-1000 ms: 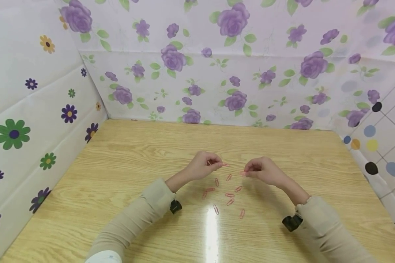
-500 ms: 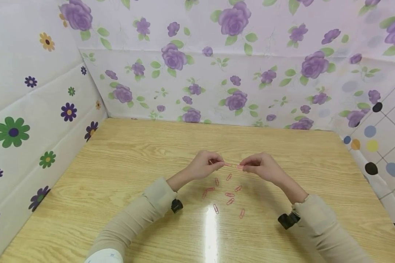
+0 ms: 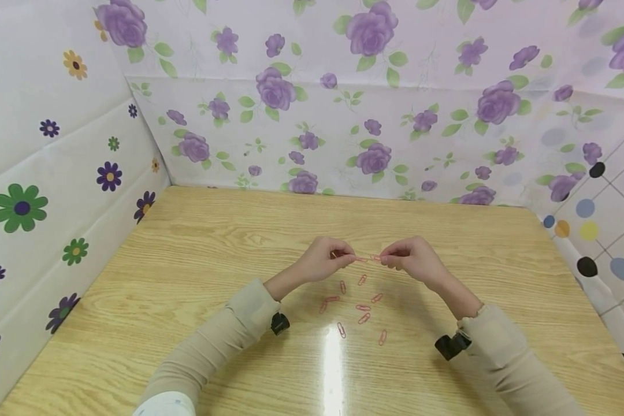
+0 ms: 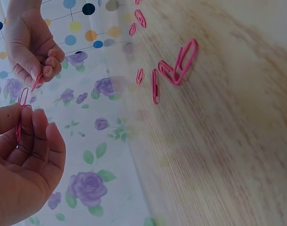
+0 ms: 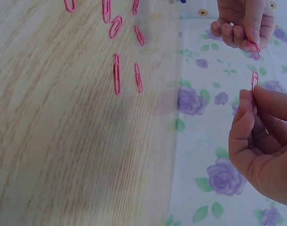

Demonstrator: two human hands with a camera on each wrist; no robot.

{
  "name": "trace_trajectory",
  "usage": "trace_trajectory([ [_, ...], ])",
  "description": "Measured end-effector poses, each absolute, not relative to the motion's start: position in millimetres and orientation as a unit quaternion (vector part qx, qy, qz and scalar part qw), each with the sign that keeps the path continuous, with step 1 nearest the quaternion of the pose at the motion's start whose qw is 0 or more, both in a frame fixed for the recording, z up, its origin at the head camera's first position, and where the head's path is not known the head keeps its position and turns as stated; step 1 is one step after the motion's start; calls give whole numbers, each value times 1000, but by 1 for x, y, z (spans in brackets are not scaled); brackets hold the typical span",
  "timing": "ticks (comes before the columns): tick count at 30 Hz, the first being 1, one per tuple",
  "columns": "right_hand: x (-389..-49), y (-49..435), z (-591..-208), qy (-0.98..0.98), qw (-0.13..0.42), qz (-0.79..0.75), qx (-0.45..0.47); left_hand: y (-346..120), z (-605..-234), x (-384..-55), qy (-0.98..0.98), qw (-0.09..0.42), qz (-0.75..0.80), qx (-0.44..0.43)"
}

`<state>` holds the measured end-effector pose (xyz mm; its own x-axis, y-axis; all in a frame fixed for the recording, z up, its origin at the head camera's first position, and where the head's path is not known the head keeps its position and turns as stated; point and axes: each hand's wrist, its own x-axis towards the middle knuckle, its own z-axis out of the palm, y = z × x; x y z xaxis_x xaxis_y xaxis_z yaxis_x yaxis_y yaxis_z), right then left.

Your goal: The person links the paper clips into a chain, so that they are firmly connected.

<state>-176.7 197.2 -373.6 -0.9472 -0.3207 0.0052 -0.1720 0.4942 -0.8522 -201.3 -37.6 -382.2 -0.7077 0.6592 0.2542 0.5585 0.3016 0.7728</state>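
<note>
My left hand (image 3: 325,259) pinches a pink paper clip (image 4: 23,96) between thumb and fingertips, with one loop sticking out. Facing it, my right hand (image 3: 416,263) pinches a second pink paper clip (image 5: 255,80) the same way. Both hands are held up above the table, and the two clips point toward each other. A small gap separates them in the right wrist view. The parts of both clips under the fingertips are hidden. Nearer than the hands, several loose pink paper clips (image 3: 363,308) lie scattered on the wooden table (image 3: 229,231).
Two of the loose clips (image 4: 181,63) lie touching or overlapping at the left of the scatter. A flower-patterned cloth (image 3: 301,138) stands behind the table, with more patterned cloth at both sides. A bright reflection shows on the near tabletop.
My right hand has moved left and slightly up with its paper clip, closing most of the distance to the left one. My left hand has barely moved. The loose clips are unchanged.
</note>
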Motion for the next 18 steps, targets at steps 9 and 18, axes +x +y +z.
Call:
trace_trajectory([
  [9, -178, 188, -367, 853, 78, -503, -117, -36, -379, -202, 804, 43, 450, 386],
  [18, -178, 180, -368, 835, 88, -535, -95, -32, -382, -203, 804, 30, 449, 388],
])
